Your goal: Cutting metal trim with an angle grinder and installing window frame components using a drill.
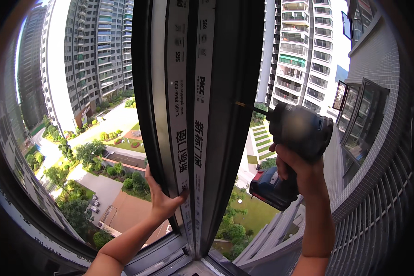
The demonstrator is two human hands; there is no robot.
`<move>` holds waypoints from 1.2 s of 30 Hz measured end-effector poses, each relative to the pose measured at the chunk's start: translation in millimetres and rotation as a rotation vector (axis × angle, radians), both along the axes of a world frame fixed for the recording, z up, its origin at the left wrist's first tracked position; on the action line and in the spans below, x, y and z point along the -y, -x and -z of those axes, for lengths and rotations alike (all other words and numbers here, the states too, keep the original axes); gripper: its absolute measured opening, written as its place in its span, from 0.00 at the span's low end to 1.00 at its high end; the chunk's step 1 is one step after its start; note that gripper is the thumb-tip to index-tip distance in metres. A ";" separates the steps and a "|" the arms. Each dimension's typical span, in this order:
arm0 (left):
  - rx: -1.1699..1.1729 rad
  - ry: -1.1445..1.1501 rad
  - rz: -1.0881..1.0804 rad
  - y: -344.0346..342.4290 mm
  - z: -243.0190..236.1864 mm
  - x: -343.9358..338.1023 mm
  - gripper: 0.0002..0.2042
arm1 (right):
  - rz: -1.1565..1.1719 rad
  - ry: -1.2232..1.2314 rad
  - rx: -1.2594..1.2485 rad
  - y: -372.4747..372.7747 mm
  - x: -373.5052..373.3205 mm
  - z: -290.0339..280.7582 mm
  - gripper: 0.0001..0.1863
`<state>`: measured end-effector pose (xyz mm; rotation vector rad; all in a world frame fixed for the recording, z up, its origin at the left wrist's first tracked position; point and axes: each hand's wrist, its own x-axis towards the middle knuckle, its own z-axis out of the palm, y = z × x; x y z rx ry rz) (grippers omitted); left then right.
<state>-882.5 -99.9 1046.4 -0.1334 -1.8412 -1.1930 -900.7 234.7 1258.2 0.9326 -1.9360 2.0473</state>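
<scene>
A tall dark window mullion (230,55) with printed protective strips runs down the middle of the view. My left hand (165,198) grips its lower left part, thumb on the face and fingers along the far edge. My right hand (293,163) is closed round the handle of a black cordless drill (301,129) with a red-and-black battery (267,188) at its base. The drill's long bit (255,108) points left, its gold-coloured tip at the dark right face of the mullion; whether it touches is hard to tell.
A window sill track (168,250) crosses the bottom. Outside, far below, lie paths, lawns and trees (78,207), with tower blocks (106,46) beyond. A tiled outer wall (372,133) with an open casement window (363,119) stands at the right, above curved grilles (368,230).
</scene>
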 end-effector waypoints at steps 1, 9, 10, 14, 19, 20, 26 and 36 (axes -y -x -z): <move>0.002 -0.005 -0.003 1.6 -4.5 1.7 0.62 | 0.024 -0.011 0.006 0.7 0.9 -0.9 0.10; -0.124 -0.069 0.208 2.2 -105.4 -8.0 0.64 | 0.069 -0.039 -0.017 6.9 -3.6 3.2 0.12; -0.169 -0.055 0.198 3.8 -114.9 -8.2 0.62 | 0.058 -0.055 -0.019 6.7 -4.3 3.0 0.12; -0.175 0.043 0.116 10.0 -125.2 -1.4 0.62 | 0.037 -0.081 0.005 5.9 -6.5 3.1 0.13; -0.167 -0.013 0.132 6.3 -126.8 -7.3 0.62 | 0.169 -0.170 -0.186 2.2 -5.8 9.8 0.17; -0.158 -0.011 0.121 7.1 -127.7 -8.5 0.62 | 0.173 -0.173 -0.190 2.0 -7.0 9.5 0.17; -0.179 0.151 -0.019 15.0 -120.8 3.8 0.61 | 0.121 -0.218 -0.036 5.1 -10.4 0.0 0.18; -0.067 0.016 0.015 6.2 -127.2 -6.1 0.65 | 0.038 -0.110 -0.025 11.3 -4.4 1.5 0.08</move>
